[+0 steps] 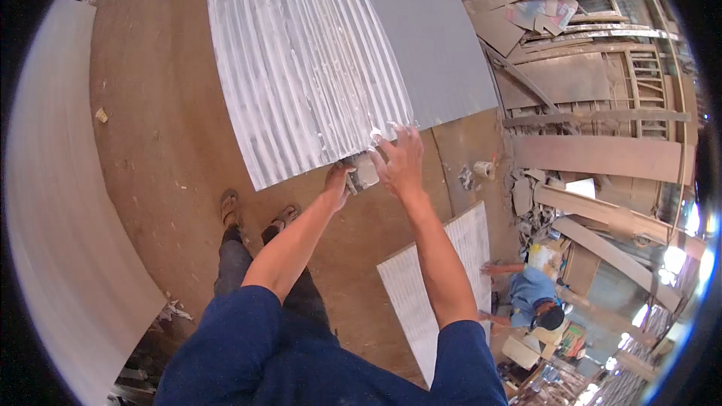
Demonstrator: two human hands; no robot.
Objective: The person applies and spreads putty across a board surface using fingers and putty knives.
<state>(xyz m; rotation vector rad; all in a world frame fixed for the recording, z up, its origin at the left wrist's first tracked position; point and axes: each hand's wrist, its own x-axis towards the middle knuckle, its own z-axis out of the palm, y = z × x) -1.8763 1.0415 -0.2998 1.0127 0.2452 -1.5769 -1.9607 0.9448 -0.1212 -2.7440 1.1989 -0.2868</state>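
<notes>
A large grey panel [429, 37] bears a wide area of white ridged coating [301, 53] in long stripes. At the panel's near edge, my left hand [340, 183] is closed round a flat, smeared tool [366, 171] with a pale face. My right hand [401, 158] is just right of that tool, its fingers apart and bent toward the panel edge. White paste marks the fingertips of my right hand. Whether those fingertips touch the panel or the tool is hard to tell.
A co-worker in a blue shirt [532, 289] has both hands at another ridged white panel [451, 271], lower right. A pale curved board [71, 203] lies at the left. Planks [602, 158] and scraps fill the right side. A small tub [483, 169] rests on the brown surface.
</notes>
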